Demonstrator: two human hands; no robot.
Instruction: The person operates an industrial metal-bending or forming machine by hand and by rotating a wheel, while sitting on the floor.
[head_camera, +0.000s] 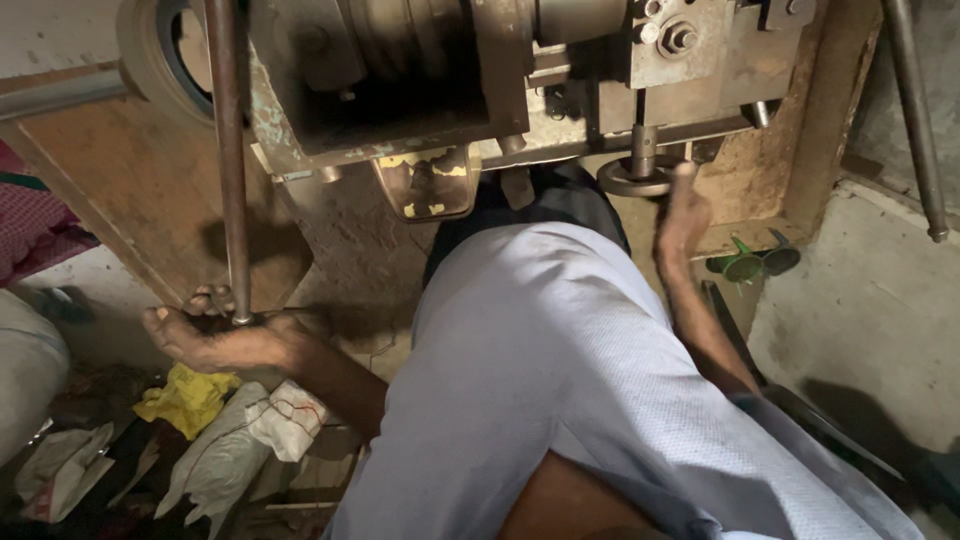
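Note:
My left hand (215, 335) is low at the left, palm up, with its fingers curled around the bottom end of a long, rusty metal rod (229, 150) that runs up out of view. My right hand (684, 212) is raised at the centre right with its fingers straight, its tips against the rim of a small round handwheel (634, 181) under a heavy, worn metal machine (430, 80). My light blue shirt (560, 380) fills the middle and hides what lies below the machine.
Crumpled white sacks (235, 445) and a yellow cloth (190, 398) lie on the floor at the lower left. Two green funnel-like pieces (755, 262) sit at the right of the machine base. Another metal bar (915, 120) slants down at the far right.

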